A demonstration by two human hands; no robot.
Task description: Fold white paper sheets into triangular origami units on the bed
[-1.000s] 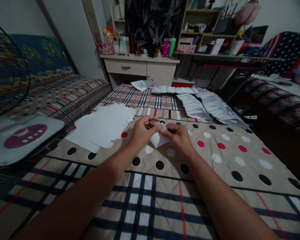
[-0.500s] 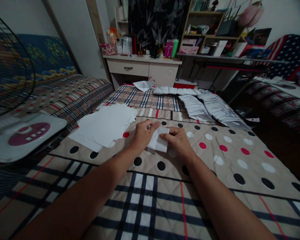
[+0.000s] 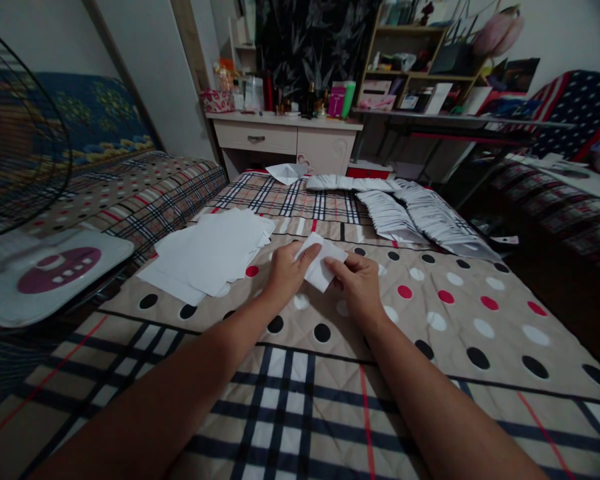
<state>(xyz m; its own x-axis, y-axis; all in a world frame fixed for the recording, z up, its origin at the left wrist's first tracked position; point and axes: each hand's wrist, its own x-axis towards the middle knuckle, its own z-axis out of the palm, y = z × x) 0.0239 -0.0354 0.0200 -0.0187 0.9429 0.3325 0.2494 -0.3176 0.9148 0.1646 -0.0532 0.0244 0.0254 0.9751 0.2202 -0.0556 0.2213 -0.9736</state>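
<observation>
A small folded sheet of white paper (image 3: pixel 322 267) is held between my two hands, tilted above the dotted bedspread. My left hand (image 3: pixel 289 269) grips its left side, thumb lying on top. My right hand (image 3: pixel 357 283) pinches its right edge between thumb and fingers. The fingertips beneath the paper are hidden. Left of my hands, flat white sheets (image 3: pixel 213 250) lie in an uneven pile. Beyond my right hand, rows of folded white papers (image 3: pixel 393 217) stand packed on the bedspread.
A single folded paper (image 3: pixel 286 173) lies at the bed's far end, near a white dresser (image 3: pixel 260 137). On the left stand a fan (image 3: pixel 20 133) and a white panel with a purple oval (image 3: pixel 60 270). The quilted bedspread (image 3: pixel 300 427) spreads under everything.
The folded paper has turned in my hands, from nearly square-on to a diamond tilt, and is slightly raised. My right hand has shifted a little with it. Piles look the same.
</observation>
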